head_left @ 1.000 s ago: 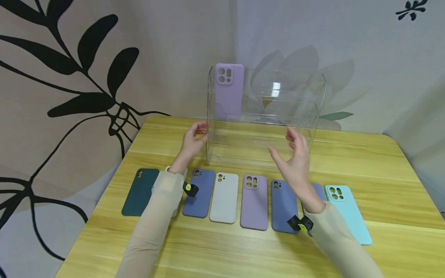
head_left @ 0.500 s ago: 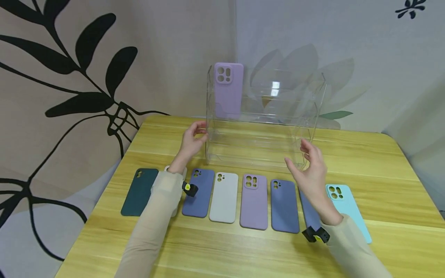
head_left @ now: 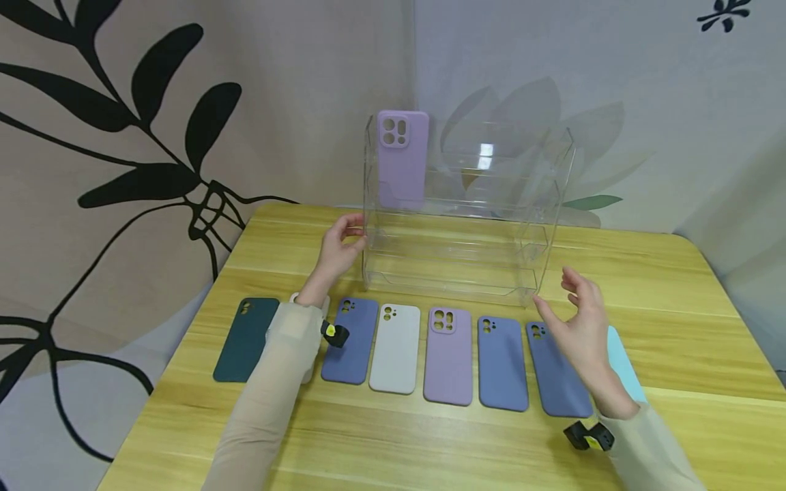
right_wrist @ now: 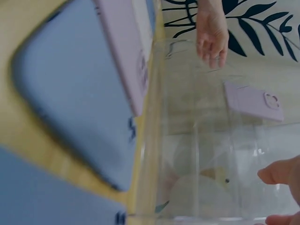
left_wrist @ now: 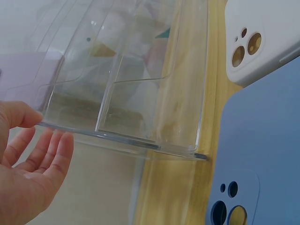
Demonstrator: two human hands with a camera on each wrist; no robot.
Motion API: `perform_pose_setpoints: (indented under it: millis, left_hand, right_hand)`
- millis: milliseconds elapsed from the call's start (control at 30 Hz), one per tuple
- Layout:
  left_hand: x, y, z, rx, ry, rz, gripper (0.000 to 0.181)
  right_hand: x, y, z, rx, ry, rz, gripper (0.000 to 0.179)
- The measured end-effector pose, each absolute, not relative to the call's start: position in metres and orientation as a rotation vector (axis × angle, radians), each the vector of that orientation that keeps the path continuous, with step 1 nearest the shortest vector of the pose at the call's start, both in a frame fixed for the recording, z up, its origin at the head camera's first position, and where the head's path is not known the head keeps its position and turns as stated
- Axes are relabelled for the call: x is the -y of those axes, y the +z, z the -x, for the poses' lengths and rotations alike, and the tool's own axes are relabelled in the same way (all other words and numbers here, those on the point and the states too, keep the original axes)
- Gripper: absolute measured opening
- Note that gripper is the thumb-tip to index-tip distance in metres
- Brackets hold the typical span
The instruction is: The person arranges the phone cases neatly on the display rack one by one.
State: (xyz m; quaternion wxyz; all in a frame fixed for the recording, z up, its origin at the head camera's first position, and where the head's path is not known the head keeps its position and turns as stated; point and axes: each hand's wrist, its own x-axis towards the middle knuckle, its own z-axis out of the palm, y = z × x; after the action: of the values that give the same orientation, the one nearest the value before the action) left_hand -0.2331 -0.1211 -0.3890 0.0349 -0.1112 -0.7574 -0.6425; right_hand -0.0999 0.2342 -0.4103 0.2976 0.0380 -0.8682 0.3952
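Observation:
A clear acrylic stepped display stand [head_left: 454,273] stands at the back of the table. A lilac phone case [head_left: 402,160] leans upright in its upper left tier. My left hand [head_left: 342,242] is at the stand's left side panel; in the left wrist view, thumb and fingers [left_wrist: 58,154] pinch that panel's edge. My right hand [head_left: 580,324] is in the air to the right of the stand, thumb and fingers spread, holding nothing. Beneath it lie a blue phone case [head_left: 555,375] and a turquoise phone case [head_left: 625,368], which the hand partly covers.
More phone cases lie in a row along the stand's front: dark green [head_left: 245,341], blue [head_left: 353,341], white [head_left: 396,351], mauve [head_left: 448,365] and blue [head_left: 503,368]. Another white case [left_wrist: 262,33] is mostly behind my left wrist. A wall rises behind the table [head_left: 381,450].
My right hand has moved right and toward me, from in front of the stand to beyond its right side, uncovering the rightmost blue case. My left hand stays at the stand's left side.

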Motion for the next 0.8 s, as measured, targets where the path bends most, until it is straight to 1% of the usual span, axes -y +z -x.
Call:
perform_pose_setpoints:
  millis: [400,667,800]
  left_hand:
    - [0.121,-0.385,0.23,2.322,-1.968,0.354,0.039]
    - [0.126,-0.409,0.248,2.324,-1.969,0.347,0.039]
    - [0.126,-0.411,0.249,2.325,-1.937,0.345,0.038]
  right_hand:
    - [-0.264,-0.427,0.083,2.421,1.022,0.036,0.057]
    - [-0.283,-0.441,0.074,2.483,0.974,0.135,0.057]
    - [-0.291,-0.448,0.072,2.513,0.929,0.153,0.056]
